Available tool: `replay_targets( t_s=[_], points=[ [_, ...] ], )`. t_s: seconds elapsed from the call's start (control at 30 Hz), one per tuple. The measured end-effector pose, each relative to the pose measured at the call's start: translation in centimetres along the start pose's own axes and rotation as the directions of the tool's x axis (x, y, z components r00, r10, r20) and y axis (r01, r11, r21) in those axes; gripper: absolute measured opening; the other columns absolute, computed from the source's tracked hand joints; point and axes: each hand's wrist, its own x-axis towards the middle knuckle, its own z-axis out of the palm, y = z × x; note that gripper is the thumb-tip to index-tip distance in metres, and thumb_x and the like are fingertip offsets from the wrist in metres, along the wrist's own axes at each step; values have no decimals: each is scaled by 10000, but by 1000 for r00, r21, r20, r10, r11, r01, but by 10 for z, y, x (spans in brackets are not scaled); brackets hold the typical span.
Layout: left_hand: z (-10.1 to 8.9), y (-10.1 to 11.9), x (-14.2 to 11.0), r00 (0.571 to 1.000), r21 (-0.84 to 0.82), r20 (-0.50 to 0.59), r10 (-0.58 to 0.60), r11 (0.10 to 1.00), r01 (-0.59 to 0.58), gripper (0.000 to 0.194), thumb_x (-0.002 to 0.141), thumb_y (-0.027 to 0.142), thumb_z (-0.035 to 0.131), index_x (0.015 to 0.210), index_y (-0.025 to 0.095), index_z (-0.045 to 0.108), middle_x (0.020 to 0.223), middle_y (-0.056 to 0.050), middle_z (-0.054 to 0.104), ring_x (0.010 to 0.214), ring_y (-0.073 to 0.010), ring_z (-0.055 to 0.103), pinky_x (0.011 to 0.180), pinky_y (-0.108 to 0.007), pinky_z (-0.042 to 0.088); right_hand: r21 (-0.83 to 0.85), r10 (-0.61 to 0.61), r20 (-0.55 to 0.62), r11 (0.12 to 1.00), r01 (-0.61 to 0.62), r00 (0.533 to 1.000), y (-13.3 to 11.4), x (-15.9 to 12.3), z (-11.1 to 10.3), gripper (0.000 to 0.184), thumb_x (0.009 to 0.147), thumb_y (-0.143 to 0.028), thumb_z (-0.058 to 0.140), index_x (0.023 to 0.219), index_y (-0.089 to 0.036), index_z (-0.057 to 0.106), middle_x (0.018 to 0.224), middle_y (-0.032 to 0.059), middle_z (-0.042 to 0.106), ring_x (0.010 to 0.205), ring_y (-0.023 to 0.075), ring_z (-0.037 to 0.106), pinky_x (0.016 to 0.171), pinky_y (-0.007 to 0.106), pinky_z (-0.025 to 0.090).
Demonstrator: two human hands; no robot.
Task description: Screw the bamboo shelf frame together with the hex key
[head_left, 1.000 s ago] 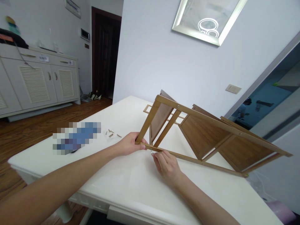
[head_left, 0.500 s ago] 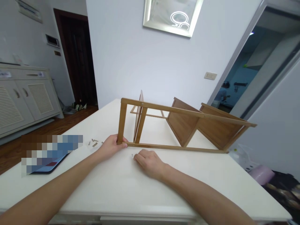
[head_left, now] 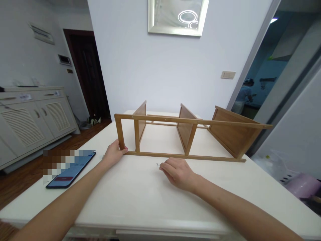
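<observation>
A wooden shelf rack (head_left: pixel 160 155) lies on its side on the white table, its panels standing on edge between slatted side frames. My left hand (head_left: pixel 114 153) is closed around the near frame's lower left corner, thumb on the bottom rail. In front of that rail, just above the tabletop, my right hand (head_left: pixel 178 172) is closed in a pinch on a small silvery metal piece (head_left: pixel 157 165). Only the thin tip of this piece shows past the fingers, so its kind is unclear. The right hand is apart from the rack or barely near its rail.
A phone (head_left: pixel 71 170) lies on the table (head_left: pixel 120 201) left of my left forearm. Behind the rack is a wall with a framed mirror (head_left: pixel 175 31). A pink object (head_left: pixel 302 184) and a plastic bag sit beyond the right edge. A person (head_left: pixel 245 93) stands through the doorway.
The view has turned and the rack now sits squarer, with its panels more upright. My right hand has moved right along the bottom rail. My left hand keeps its hold on the corner.
</observation>
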Motion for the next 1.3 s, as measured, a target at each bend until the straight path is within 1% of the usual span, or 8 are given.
replay_targets(
  t_s=[0.23,0.37,0.43,0.53,0.7,0.87,1.03,1.3],
  points=[
    [-13,-13,8,994,76,-42,-101,992,104,176,661,276,619,804,210,539,836,-31,692,806,-231,651,733,-324,480,-5,96,-203,995,-99,975,40,-16,-44,220,873,-89,563,1070,-182,592,768,32,663,672,128,565,602,251,416],
    [-24,-11,7,974,53,-200,-106,991,119,457,632,259,656,1056,178,507,1063,-90,645,893,-255,639,772,-369,504,-60,125,-361,986,-157,924,56,-10,-72,284,853,-89,605,1100,-226,625,769,25,678,674,141,548,617,285,442],
    [-34,8,0,911,53,-412,-21,997,47,585,650,276,663,1186,157,461,1195,-143,564,976,-285,607,837,-426,502,-79,151,-457,975,-210,877,63,-3,-85,243,838,-111,636,1039,-247,661,783,24,686,691,152,547,632,309,444],
    [-43,61,-16,702,171,-665,255,967,-190,518,732,274,627,1216,171,471,1203,-149,529,1158,-332,500,1001,-505,408,-73,204,-578,952,-299,790,75,8,-93,149,843,-166,647,950,-258,695,806,25,692,715,163,556,679,350,442],
    [-22,177,-26,609,279,-471,638,762,-584,347,814,223,578,1151,209,498,1157,-103,574,1162,-292,514,1008,-478,396,-93,226,-643,926,-367,732,94,22,-81,97,866,-190,619,900,-236,697,781,26,682,734,162,557,744,366,419],
    [33,255,-10,560,344,-292,775,632,-695,347,842,309,597,1144,150,530,1121,-141,621,1111,-294,530,978,-448,374,-220,123,-642,916,-335,757,101,28,-74,143,820,-129,657,911,-238,674,794,13,696,756,170,517,742,354,383],
    [70,274,-2,639,312,-269,721,693,-650,188,847,365,600,828,179,613,795,-86,659,834,-255,583,787,-408,378,-264,102,-657,897,-355,747,100,27,-72,152,829,-135,653,930,-248,666,801,17,682,788,175,514,760,356,358],
    [69,274,-10,636,299,-270,722,691,-658,137,867,310,570,856,186,626,821,-82,674,842,-258,573,764,-403,348,-289,151,-636,862,-416,757,96,11,-62,169,868,-186,624,993,-290,670,816,22,663,840,190,511,796,376,330]
  ],
)
